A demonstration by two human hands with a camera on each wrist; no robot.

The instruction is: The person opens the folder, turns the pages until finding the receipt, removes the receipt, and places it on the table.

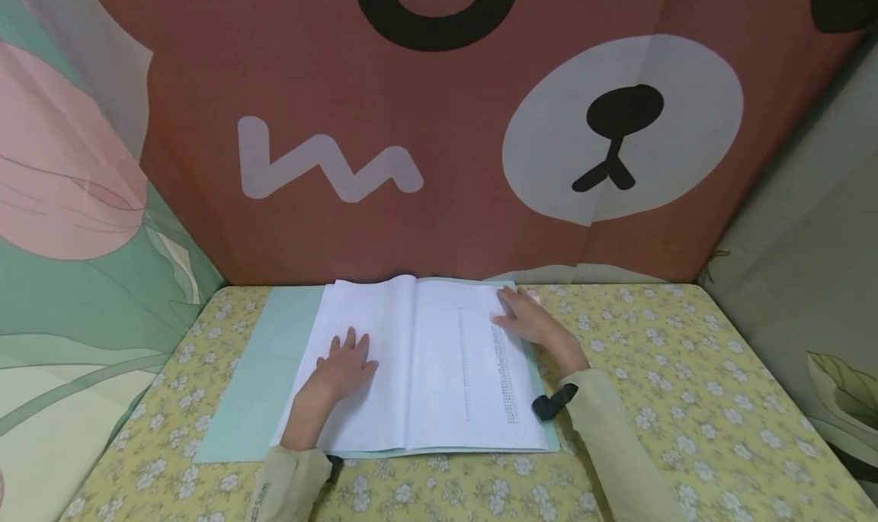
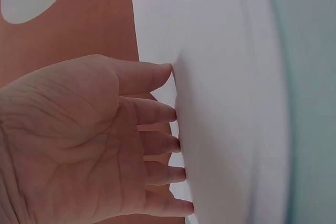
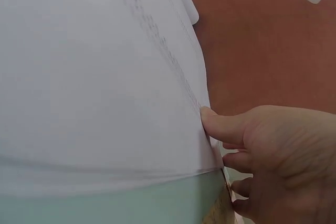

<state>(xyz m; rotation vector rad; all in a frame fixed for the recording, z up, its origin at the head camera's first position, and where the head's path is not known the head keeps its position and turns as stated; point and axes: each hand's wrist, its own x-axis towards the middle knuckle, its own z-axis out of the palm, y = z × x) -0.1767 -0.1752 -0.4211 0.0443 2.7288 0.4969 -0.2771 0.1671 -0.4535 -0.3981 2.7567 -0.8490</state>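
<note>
Left hand (image 1: pixel 345 370) touches the open booklet (image 1: pixel 435 369) beneath it

Right page (image 1: pixel 439 377): two columns (image 1: pixel 508 385) of tiny dark print run down it, and not one character comes out legible!
Print up close: over in the right wrist view, slanting rows of marks, blurred beyond reading.
Left sleeve (image 1: pixel 284 480): lettering (image 1: pixel 260 501) here too, sideways on, too small to make out.
</note>
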